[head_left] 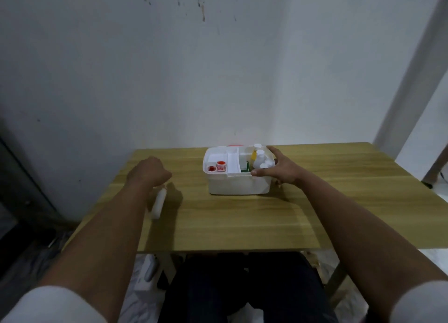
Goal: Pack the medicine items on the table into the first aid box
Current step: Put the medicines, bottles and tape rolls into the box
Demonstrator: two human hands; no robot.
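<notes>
A person sits at a wooden table (242, 216) set against a pale, stained wall (169, 68), with both bare forearms stretched out over the tabletop. A white first aid box (238, 183) stands open near the far middle of the table.

The right hand (278, 168) rests on the box's right end, fingers spread wide apart. The thumb lies along the near rim and the other fingers reach around the far right corner, so the hand cups the box's edge rather than closing on any item.

Inside the box, the right compartment holds several white bottles (260, 159) standing upright, with a yellow item (253, 155) beside them and something green (247, 166) lower down. A white tray section runs down the middle. The left compartment holds two small red-topped tubs (217, 167) side by side.

The left hand (150, 171) is curled into a loose fist over the left part of the table, well apart from the box. A white tube (158, 203) lies on the table just below and toward the viewer from that fist, slightly blurred. Its far end is close under the knuckles; whether the fingers touch or grip it cannot be told.

Dark trousers (242, 286) show beneath the table's near edge.
</notes>
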